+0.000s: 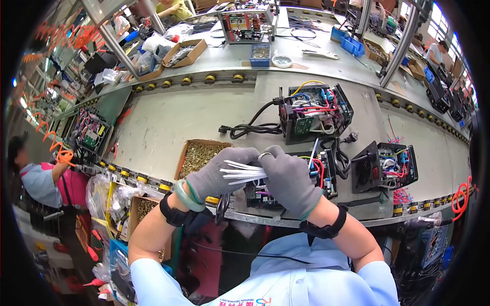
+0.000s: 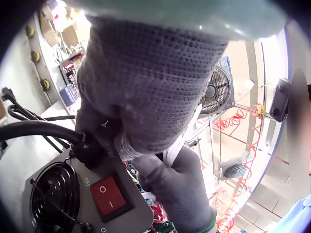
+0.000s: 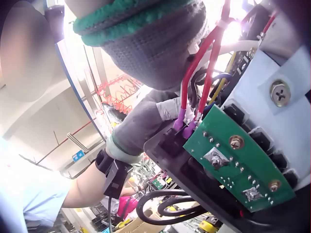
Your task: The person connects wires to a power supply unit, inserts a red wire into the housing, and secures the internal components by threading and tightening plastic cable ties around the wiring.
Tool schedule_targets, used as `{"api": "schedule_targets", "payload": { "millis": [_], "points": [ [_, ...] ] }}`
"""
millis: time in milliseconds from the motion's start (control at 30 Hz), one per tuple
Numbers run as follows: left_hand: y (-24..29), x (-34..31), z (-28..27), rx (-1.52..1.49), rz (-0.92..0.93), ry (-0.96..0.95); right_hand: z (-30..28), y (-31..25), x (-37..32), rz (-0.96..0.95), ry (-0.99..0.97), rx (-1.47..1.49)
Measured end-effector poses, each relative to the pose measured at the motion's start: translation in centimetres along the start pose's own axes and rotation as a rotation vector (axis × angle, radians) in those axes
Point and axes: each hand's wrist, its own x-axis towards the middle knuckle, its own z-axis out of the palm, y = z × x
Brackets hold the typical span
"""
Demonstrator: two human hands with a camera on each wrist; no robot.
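Both hands wear grey knitted gloves and meet over an open black electronic unit [image 1: 329, 178]. My right hand [image 1: 288, 178] grips a bundle of white cable ties [image 1: 242, 173], whose loose ends fan out toward my left hand [image 1: 217, 171]. A single white strip [image 1: 313, 153] stands up beyond the right hand. The left fingers are bent and meet the right fingertips; what they pinch is hidden, so I cannot tell. In the left wrist view, the unit's panel carries a red rocker switch [image 2: 111, 195] and a fan grille [image 2: 56, 196]. Red wires [image 3: 199, 73] and a green circuit board [image 3: 238, 158] show in the right wrist view.
A carton of small metal parts [image 1: 201, 155] lies left of the unit. Another open unit [image 1: 314, 112] with a black power cord [image 1: 255, 127] stands behind, and a third unit [image 1: 393, 166] stands right. Roller rails [image 1: 209, 80] edge the bench. A person [image 1: 43, 176] is at far left.
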Motion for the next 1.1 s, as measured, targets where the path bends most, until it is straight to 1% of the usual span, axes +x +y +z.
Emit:
{"api": "schedule_targets", "payload": {
  "millis": [33,100,133,167,233,267,300,367,400,433,467,500,533,567,600,633,667,700,767,800,833,867,900,967,1000,1033,1067,1100],
  "points": [
    [-0.5,-0.1,0.3,-0.003,-0.001,0.007,0.2,0.2,0.0,-0.007,-0.005,0.000],
    [-1.7,0.3,0.7,0.364,0.344,0.096,0.4,1.1,0.3,0.040,0.052,0.244],
    [-0.8,0.7,1.2,0.190,0.131,0.113,-0.7,0.7,1.0,0.237,-0.090,0.624],
    [-0.3,0.4,1.1,0.276,0.117,0.131,-2.5,0.0,1.4,0.561,-0.230,1.096],
    [0.3,0.5,1.1,0.329,0.123,0.108,-5.8,-1.4,2.3,0.617,-0.248,1.272],
    [0.3,0.4,1.2,0.301,0.122,0.098,-5.6,-1.3,2.2,0.483,-0.213,1.196],
    [0.7,0.4,1.0,0.316,0.101,0.084,-5.7,-1.4,2.4,0.466,-0.226,1.200],
    [1.9,-0.1,1.0,0.386,0.072,0.107,-4.7,-0.4,2.0,0.438,-0.183,1.111],
    [1.8,-0.3,0.9,0.475,0.040,0.110,-4.2,0.2,1.7,0.386,-0.159,0.946],
    [1.3,-0.6,1.1,0.472,0.037,0.100,-3.6,0.7,1.2,0.342,-0.141,0.787],
    [0.5,-0.9,1.4,0.411,0.083,0.223,-2.9,0.8,0.8,0.344,-0.173,0.777],
    [0.2,-1.1,1.8,0.350,0.128,0.349,-2.5,0.8,0.6,0.343,-0.328,0.598],
    [0.3,-1.2,2.4,0.449,0.188,0.423,-1.8,0.9,0.5,0.281,-0.302,0.550],
    [0.6,-1.1,2.6,0.444,0.185,0.416,-1.3,0.9,0.4,0.219,-0.278,0.500],
    [1.4,-0.9,2.5,0.651,0.259,0.442,-1.3,0.8,0.6,0.228,-0.283,0.504],
    [1.8,-0.6,2.3,0.860,0.336,0.465,-1.5,0.9,1.2,0.272,-0.347,0.498],
    [1.1,-0.1,2.2,0.931,0.343,0.494,-1.7,0.9,1.4,0.312,-0.415,0.490],
    [0.9,0.6,1.6,0.922,0.312,0.453,-1.6,0.8,1.0,0.317,-0.426,0.489],
    [1.0,1.9,1.0,0.951,0.299,0.404,-1.2,1.1,0.6,0.336,-0.330,0.569],
    [1.1,2.3,1.0,0.952,0.297,0.406,-1.0,1.1,0.6,0.366,-0.332,0.589],
    [1.3,2.8,1.0,1.007,0.266,0.355,-1.2,1.1,0.7,0.361,-0.327,0.592],
    [1.5,3.1,0.9,1.065,0.235,0.303,-1.5,1.0,0.9,0.363,-0.355,0.597],
    [0.6,3.0,1.0,1.078,0.235,0.304,-1.7,1.0,1.1,0.364,-0.384,0.601],
    [-2.3,2.1,1.6,0.755,0.179,0.483,-2.0,0.7,0.8,0.319,-0.348,0.609],
    [-2.4,1.3,1.9,0.312,0.015,0.559,-2.9,0.4,0.8,0.267,-0.212,0.732],
    [-1.8,0.6,1.7,0.316,0.019,0.581,-3.5,0.3,0.5,0.209,-0.082,0.853],
    [-0.8,-0.5,1.5,0.161,-0.098,0.711,-3.2,0.6,-0.4,0.251,-0.051,0.897],
    [0.6,-1.2,1.3,0.004,-0.207,0.833,-5.5,0.0,-0.8,0.314,-0.027,1.208]
  ]
}}
